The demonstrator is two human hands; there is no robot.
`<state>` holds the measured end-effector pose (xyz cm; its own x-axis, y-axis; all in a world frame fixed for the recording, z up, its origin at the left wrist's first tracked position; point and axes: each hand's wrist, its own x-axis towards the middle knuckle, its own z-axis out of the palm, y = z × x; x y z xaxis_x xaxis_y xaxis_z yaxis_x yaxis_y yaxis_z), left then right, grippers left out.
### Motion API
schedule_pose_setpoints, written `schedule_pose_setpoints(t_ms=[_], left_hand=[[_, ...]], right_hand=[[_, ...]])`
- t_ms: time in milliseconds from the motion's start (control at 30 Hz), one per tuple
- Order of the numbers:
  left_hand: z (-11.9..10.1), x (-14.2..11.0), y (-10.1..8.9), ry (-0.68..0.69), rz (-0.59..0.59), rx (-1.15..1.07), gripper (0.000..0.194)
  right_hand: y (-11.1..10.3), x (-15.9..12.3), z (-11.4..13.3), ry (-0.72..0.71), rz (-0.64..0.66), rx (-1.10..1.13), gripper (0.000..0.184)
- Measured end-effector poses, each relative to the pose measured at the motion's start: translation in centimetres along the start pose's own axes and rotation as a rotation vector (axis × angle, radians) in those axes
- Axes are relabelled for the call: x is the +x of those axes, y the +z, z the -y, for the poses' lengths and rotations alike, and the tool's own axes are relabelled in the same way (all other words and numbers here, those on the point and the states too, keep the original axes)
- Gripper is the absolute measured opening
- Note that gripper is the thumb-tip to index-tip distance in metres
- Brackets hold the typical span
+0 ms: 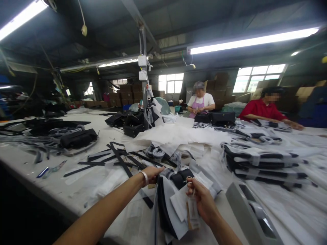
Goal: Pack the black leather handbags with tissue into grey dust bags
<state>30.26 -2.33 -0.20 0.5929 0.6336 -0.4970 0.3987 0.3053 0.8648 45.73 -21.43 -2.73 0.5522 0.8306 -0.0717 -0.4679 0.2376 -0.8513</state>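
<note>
A black bag (pixel 165 211) stands in front of me, with a pale sheet against its side. My left hand (pixel 152 174) is at the bag's upper left corner, fingers closed on it; part of its grip is hidden. My right hand (pixel 201 197) pinches a thin white cord near the top of the bag. White cards (pixel 179 205) and a small clear plastic packet (pixel 193 211) hang below these fingers, over the bag's side. Behind the hands, a rounded black part (pixel 182 178) shows beside crumpled clear wrapping.
A grey tape dispenser (pixel 251 214) is at my right, near wrapped black bags (pixel 263 165) in a stack. Black straps (pixel 122 160) and white paper sheets (pixel 178 136) cover the middle. A cutter (pixel 42 172) lies left. A metal post (pixel 145 102) rises behind; two people work across the table.
</note>
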Motion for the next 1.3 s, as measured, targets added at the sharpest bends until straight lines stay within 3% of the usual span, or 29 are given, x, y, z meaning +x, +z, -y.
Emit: schedule_pose_setpoints(t_ms=[167,333,467,533,633,733,833,933,1033,1200,1300], left_hand=[[-1.0,-3.9,1.5,0.087,0.125,-0.149,0.03],[-0.2,-8.8,4.9,0.138,0.336,-0.211,0.03],[0.4,-11.2,7.8,0.185,0.473,-0.208,0.046],[0.3,-11.6,8.9,0.269,0.498,-0.175,0.049],[0.2,-11.4,10.1,0.436,0.473,-0.081,0.045],[0.3,-10.8,10.6,0.574,0.484,-0.018,0.04],[0.4,-10.5,10.3,0.612,0.549,0.003,0.04],[-0.1,-10.7,9.7,0.672,0.592,0.123,0.06],[-1.1,-11.3,9.3,0.822,0.489,0.451,0.079],[-1.8,-13.2,10.5,0.97,0.051,0.947,0.058],[-1.6,-14.9,11.2,0.999,-0.155,1.293,0.057]], right_hand=[[-1.8,-2.4,-0.1,-0.055,-0.033,-0.021,0.035],[-2.8,-6.6,1.6,-0.056,-0.047,-0.119,0.038],[-2.2,-9.1,4.5,-0.026,0.022,-0.518,0.044],[-1.7,-9.5,6.0,-0.023,0.105,-0.779,0.044],[-0.9,-9.6,7.7,0.019,0.235,-0.928,0.037],[-0.1,-9.7,8.6,0.157,0.36,-0.913,0.032],[0.5,-9.9,9.1,0.28,0.457,-0.867,0.035],[0.7,-9.9,9.4,0.341,0.52,-0.805,0.038],[0.8,-9.7,9.8,0.368,0.576,-0.741,0.037],[0.8,-9.7,9.9,0.404,0.6,-0.67,0.034],[0.4,-10.1,9.9,0.377,0.58,-0.632,0.035]])
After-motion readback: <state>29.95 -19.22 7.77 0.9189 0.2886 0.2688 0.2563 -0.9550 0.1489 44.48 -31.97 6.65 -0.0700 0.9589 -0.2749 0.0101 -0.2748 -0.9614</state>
